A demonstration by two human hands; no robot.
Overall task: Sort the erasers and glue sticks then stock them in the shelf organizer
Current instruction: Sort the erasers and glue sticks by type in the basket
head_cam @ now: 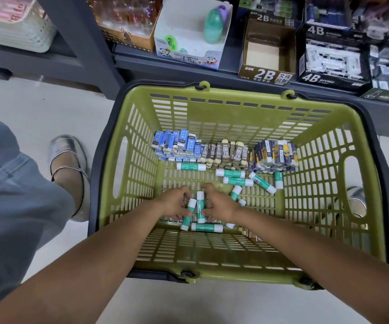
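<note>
Gathering: left hand (176, 202) and right hand (219, 203) each curl round glue sticks (194, 208) between them.
Basket: green basket (212, 258); erasers (221, 153) at 12 o'clock.

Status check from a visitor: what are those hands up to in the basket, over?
Both hands down in green basket. Left hand and right hand gathering glue sticks. Erasers grouped along far wall. Nothing blocking.
</note>
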